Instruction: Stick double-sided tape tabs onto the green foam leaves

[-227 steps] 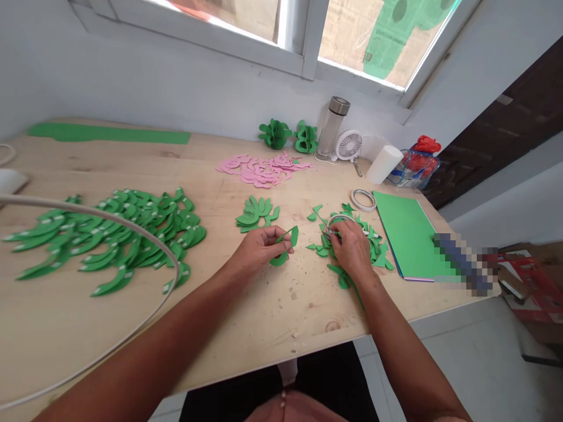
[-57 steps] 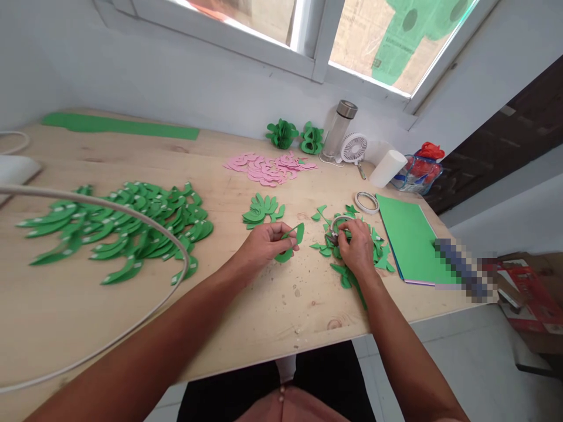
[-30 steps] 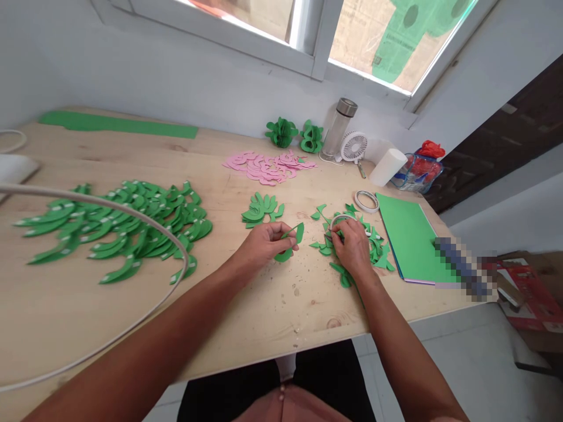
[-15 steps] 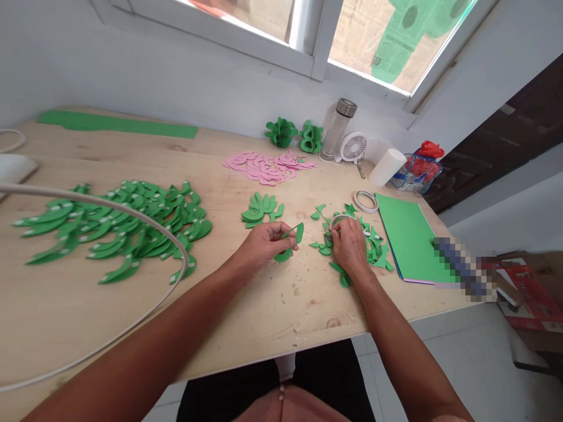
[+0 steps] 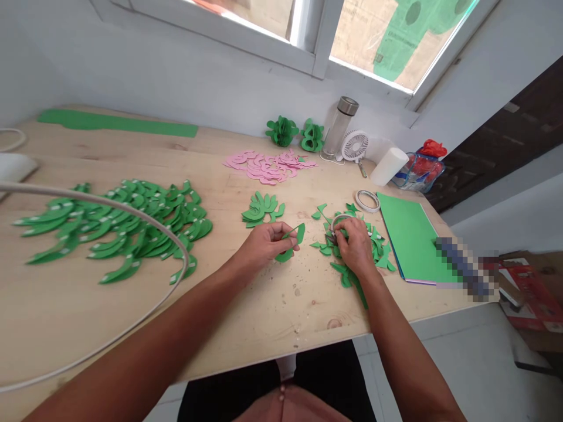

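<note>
Between its thumb and fingers, my left hand (image 5: 275, 240) pinches a curved green paper piece (image 5: 301, 233) above the middle of the table. My right hand (image 5: 352, 243) rests over a heap of green paper scraps (image 5: 379, 246), its fingers curled at a tape roll (image 5: 341, 219) and a small dark item too hidden to name. Just behind my left hand lies a small pile of green cut pieces (image 5: 259, 208). A large pile of curved green pieces with white tabs (image 5: 145, 217) spreads over the left side.
Pink paper cutouts (image 5: 268, 166) lie farther back, before two green paper ornaments (image 5: 282, 131), a bottle (image 5: 338, 129) and a small fan (image 5: 354, 145). Another tape roll (image 5: 368, 201) and green sheets (image 5: 413, 237) are on the right. A white cable (image 5: 169, 231) arcs across the left.
My right hand has shifted slightly right, with its fingers now more curled over the scraps. More of a green strip shows beside the right wrist. My left hand stays nearly still with its piece.
</note>
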A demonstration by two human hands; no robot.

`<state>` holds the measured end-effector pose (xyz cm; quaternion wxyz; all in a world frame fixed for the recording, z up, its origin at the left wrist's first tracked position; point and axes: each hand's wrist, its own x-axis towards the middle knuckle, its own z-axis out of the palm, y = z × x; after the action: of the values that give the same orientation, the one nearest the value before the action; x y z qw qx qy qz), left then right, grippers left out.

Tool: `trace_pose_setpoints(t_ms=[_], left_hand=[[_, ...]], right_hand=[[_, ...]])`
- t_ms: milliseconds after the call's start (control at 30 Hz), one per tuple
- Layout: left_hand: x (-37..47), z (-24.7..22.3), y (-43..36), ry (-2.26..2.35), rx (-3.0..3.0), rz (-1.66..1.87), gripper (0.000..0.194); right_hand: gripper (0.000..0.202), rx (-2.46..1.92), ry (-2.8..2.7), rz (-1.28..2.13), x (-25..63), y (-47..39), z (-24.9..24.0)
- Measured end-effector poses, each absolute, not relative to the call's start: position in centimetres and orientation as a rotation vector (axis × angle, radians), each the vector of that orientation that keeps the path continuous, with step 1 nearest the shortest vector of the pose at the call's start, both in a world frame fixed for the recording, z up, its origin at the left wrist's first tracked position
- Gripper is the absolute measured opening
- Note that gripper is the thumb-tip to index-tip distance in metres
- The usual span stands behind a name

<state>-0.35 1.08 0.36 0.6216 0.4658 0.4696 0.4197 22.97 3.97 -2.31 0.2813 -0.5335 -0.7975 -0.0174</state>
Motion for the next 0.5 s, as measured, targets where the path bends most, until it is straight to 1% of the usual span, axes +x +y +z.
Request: trace_pose_setpoints(t_ms=[500], left_hand=[[-0.29,0.32,1.03,1.073,1.045,0.965,0.023]], right_hand=[[0.009,-1.450,-2.232,-0.139,22.59,3.85,-2.12]])
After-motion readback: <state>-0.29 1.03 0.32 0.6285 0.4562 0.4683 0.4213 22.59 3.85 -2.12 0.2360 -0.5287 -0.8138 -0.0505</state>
